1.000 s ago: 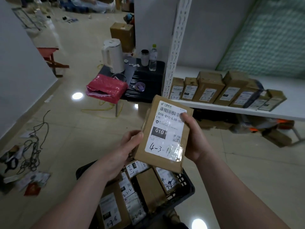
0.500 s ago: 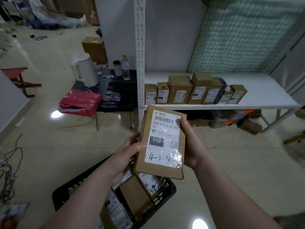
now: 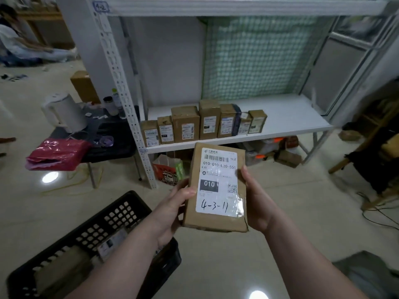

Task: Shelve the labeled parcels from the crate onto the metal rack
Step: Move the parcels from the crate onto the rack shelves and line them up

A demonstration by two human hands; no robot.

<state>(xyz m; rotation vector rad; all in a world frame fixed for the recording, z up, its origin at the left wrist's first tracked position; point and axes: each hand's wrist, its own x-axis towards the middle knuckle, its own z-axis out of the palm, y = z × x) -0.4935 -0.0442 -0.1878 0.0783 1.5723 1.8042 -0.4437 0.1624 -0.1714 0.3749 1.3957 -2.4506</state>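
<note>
In front of the white metal rack [image 3: 291,119], the person is holding up a brown cardboard parcel with a white printed label [image 3: 216,188], hand-marked 4-3-11, and is apparently reading it before shelving. To do this step well, they should be scanning the shelf from its left end. A row of small brown boxes [image 3: 187,124] is standing there upright with labels facing out. It is starting beside the perforated white upright post [image 3: 129,108] and ending about mid-shelf, with bare white board lying to its right. The parcel is probably going at the row's right end, upright and label outward like the rest, set down gently so the neighbours are not tipping. At the lower left, the black slotted plastic crate [image 3: 121,214] is sitting on the floor with more labelled parcels inside. The held parcel is hanging in the air just right of the crate, well short of the shelf. The left hand [image 3: 172,210] is gripping the parcel's left long edge, thumb pressing on the front face and the other fingers curling out of sight behind. The right hand [image 3: 257,203] is clasping the right edge, thumb lying along it; I cannot tell how its hidden fingers are spread. Both forearms are reaching up from the bottom of the view.
</note>
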